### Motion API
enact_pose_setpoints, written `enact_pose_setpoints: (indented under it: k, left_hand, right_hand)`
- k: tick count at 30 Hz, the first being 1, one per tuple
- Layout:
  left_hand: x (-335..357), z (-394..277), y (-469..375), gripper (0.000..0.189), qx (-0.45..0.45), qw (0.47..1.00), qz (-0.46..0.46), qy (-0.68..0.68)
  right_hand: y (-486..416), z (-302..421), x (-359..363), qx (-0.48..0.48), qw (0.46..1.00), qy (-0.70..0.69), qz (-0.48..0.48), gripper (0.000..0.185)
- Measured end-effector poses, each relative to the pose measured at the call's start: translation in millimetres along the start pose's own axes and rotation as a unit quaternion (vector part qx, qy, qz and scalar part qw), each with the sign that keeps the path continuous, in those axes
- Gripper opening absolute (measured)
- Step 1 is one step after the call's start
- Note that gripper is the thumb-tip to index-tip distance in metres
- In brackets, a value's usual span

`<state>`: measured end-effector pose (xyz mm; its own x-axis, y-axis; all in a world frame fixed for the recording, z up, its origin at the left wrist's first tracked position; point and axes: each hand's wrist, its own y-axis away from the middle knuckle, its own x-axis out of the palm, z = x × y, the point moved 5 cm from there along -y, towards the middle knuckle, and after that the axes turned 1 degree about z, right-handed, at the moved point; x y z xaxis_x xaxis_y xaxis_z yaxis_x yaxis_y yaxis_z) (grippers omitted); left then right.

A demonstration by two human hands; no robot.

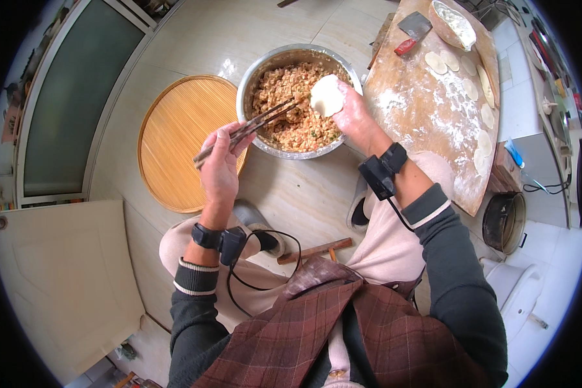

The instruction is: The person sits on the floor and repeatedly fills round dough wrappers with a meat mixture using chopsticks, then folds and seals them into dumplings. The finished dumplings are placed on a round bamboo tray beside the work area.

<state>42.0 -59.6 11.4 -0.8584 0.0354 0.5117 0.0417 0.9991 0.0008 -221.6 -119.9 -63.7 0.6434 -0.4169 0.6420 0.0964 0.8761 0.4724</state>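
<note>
A pair of chopsticks [266, 116] is gripped in my left hand [223, 160], their tips in the chopped filling [291, 131]. That filling lies in a round metal bowl [298, 155] in front of me. Over the bowl's right side, my right hand [356, 114] holds a thin white dough wrapper [327, 95] by its right edge. Left of the bowl is a round tray of thin slats [189, 140]. To the right stands a floured wooden board [397, 121] with several round wrappers [470, 89] on it.
A cleaver or scraper with a red handle [414, 31] and a bowl of flour [453, 26] rest at the board's far end. Beside the board are a round metal tin [504, 223] and a white basin [514, 291]. A cable hangs from each wrist device. A cream-coloured panel [63, 281] stands at left.
</note>
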Motion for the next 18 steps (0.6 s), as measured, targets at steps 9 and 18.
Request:
enact_pose_setpoints:
  k: [9, 18]
  left_hand:
    - [79, -6, 42, 0.037, 0.314, 0.73, 0.309, -0.523]
    - [83, -20, 40, 0.034, 0.311, 0.778, 0.271, -0.475]
  right_hand:
    - [13, -13, 26, 0.063, 0.989, -0.12, 0.059, 0.039]
    - [14, -5, 26, 0.047, 0.989, -0.124, 0.061, 0.04]
